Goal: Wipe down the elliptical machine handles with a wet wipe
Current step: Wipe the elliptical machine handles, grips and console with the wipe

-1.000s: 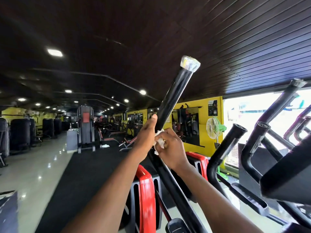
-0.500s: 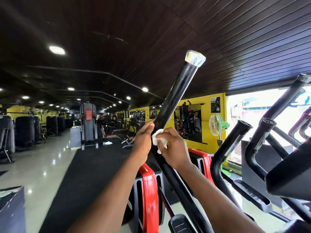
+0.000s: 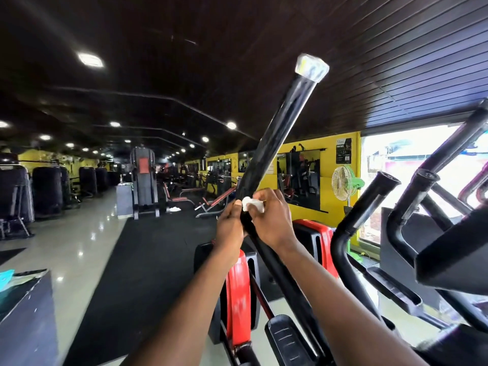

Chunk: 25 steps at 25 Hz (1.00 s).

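Both hands now sit slightly lower on handle (image 3: 274, 143) than a second ago; left hand (image 3: 229, 228) clamped round it; right hand (image 3: 272, 220) pinches wet wipe (image 3: 253, 204) against it; probably mid-stroke, upper length above still unwiped.

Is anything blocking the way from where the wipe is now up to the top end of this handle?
Nothing visible does. The right hand presses the wipe on the handle beside the left hand; above them the shaft runs bare to its clear-wrapped end cap.

Both hands meet on a long, glossy black elliptical handle (image 3: 274, 138): the left hand (image 3: 230, 228) grips it, the right hand (image 3: 273, 220) presses a small crumpled white wipe (image 3: 253, 203) against it.
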Motion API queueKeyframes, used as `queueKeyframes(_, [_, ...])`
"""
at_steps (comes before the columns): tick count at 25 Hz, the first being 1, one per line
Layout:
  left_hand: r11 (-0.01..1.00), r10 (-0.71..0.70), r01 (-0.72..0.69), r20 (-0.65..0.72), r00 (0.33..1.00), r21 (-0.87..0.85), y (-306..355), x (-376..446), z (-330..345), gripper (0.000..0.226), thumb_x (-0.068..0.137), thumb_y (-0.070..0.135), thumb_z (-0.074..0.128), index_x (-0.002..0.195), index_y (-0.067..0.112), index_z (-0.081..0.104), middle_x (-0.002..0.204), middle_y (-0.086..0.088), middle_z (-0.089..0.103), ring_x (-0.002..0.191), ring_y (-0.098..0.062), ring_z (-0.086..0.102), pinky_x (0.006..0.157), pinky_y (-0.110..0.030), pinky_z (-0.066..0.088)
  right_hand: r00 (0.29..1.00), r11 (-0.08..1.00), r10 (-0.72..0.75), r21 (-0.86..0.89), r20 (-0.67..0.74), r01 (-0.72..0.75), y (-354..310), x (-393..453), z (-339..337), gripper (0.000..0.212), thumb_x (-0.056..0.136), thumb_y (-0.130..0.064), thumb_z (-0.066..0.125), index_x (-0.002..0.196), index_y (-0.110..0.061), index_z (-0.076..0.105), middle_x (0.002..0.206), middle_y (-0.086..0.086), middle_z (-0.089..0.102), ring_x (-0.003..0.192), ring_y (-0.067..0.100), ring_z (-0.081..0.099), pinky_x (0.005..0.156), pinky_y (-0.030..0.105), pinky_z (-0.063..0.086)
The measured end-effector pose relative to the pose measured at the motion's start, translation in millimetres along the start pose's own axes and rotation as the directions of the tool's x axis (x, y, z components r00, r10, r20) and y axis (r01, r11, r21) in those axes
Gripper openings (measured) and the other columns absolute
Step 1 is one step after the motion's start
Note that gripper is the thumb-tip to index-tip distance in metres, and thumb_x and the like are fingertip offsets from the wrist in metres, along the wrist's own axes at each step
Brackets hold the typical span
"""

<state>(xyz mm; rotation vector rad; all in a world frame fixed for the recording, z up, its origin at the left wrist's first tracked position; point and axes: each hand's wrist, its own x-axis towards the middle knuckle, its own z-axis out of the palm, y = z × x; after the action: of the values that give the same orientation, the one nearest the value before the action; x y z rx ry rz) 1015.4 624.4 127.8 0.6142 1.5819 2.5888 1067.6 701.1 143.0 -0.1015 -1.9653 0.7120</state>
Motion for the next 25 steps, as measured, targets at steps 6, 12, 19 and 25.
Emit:
queueKeyframes(6, [0.988,-0.148,0.149,-0.032,0.988,0.029,-8,-27,5,0.025,0.104,0.025,0.042,0.085,0.019,0.057,0.076,-0.005,0.057,0.062,-0.017,0.053,0.056,-0.025,0.044,0.966,0.989,0.076,-0.143,0.247,-0.041,4,-11,2,0.025,0.097,-0.015,0.039,0.116,-0.005,0.054,0.118,0.019,0.06,0.108,0.036,0.056,0.08,0.034,0.04])
queueKeyframes(12, [0.963,-0.235,0.235,-0.017,0.972,0.13,-28,-59,1,0.035,0.104,0.037,0.041,0.081,0.019,0.061,0.073,-0.003,0.057,0.065,-0.019,0.055,0.06,-0.029,0.046,0.919,0.961,0.225,-0.231,0.322,-0.154,23,-48,-7,0.036,0.102,-0.032,0.033,0.103,-0.005,0.056,0.109,0.022,0.066,0.104,0.038,0.059,0.078,0.037,0.039])
queueKeyframes(19, [0.927,-0.356,0.348,0.037,0.934,0.141,-61,-101,4,0.042,0.103,0.042,0.04,0.072,0.018,0.055,0.062,-0.001,0.063,0.057,-0.018,0.056,0.05,-0.022,0.049,0.906,0.92,0.278,-0.36,0.319,-0.155,26,-120,-41,0.031,0.102,-0.03,0.037,0.109,-0.004,0.051,0.11,0.025,0.06,0.1,0.041,0.058,0.074,0.04,0.04])
queueKeyframes(25, [0.869,-0.481,0.455,0.115,0.869,0.192,-107,-139,-2,0.036,0.103,0.037,0.043,0.091,0.011,0.065,0.086,-0.007,0.066,0.065,-0.019,0.06,0.059,-0.027,0.048,0.859,0.752,0.404,-0.649,0.316,-0.115,43,-175,-62,0.044,0.095,-0.044,0.025,0.118,-0.013,0.047,0.112,0.013,0.056,0.102,0.037,0.059,0.073,0.04,0.042])
